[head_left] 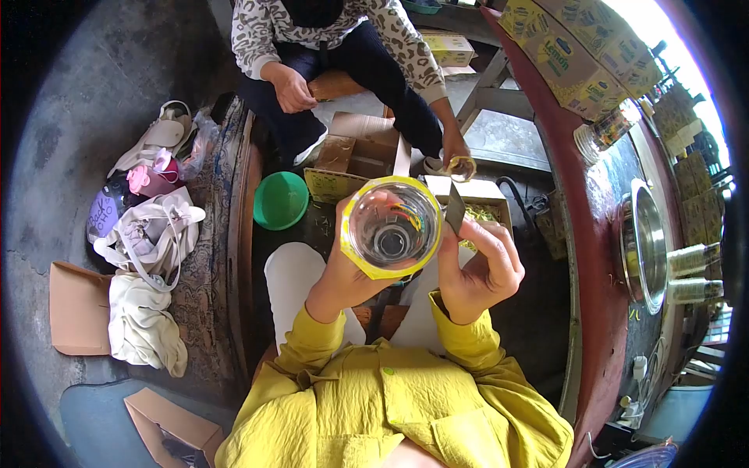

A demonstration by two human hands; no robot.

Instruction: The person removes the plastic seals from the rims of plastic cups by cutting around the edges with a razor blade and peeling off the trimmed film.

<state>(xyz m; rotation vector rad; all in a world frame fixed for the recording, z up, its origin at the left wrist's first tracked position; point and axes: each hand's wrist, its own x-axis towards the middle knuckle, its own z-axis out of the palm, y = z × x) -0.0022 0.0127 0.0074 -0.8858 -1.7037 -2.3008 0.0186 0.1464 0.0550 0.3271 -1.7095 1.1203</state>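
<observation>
"Take the clear container as the centre of the clock. How do the wearer's hands sit around it?"

"The left hand is at eight, wrapped around its side and gripping it. The open mouth faces the camera, ringed by a yellow band."

"And the right hand?"

"At four, with its thumb and fingers pinching a thin metal blade. The blade stands between two and three, right by the band; I can't tell whether they touch."

"What's near them?"

"A green bowl on the floor between nine and ten, and an open cardboard box at eleven. Another box, holding yellow-green scraps, is partly hidden behind the blade and right hand, at about three."

"Someone sits opposite?"

"Yes, a person in a leopard-print top. One of their hands, fingers curled, is at eleven; I can't tell whether it holds anything. Their other hand grasps a small clear vessel between one and two."

"And farther out?"

"A round metal basin at three, with stacked clear cups just beyond it. Printed cartons sit between one and two, and a pale bag lies at nine."
</observation>
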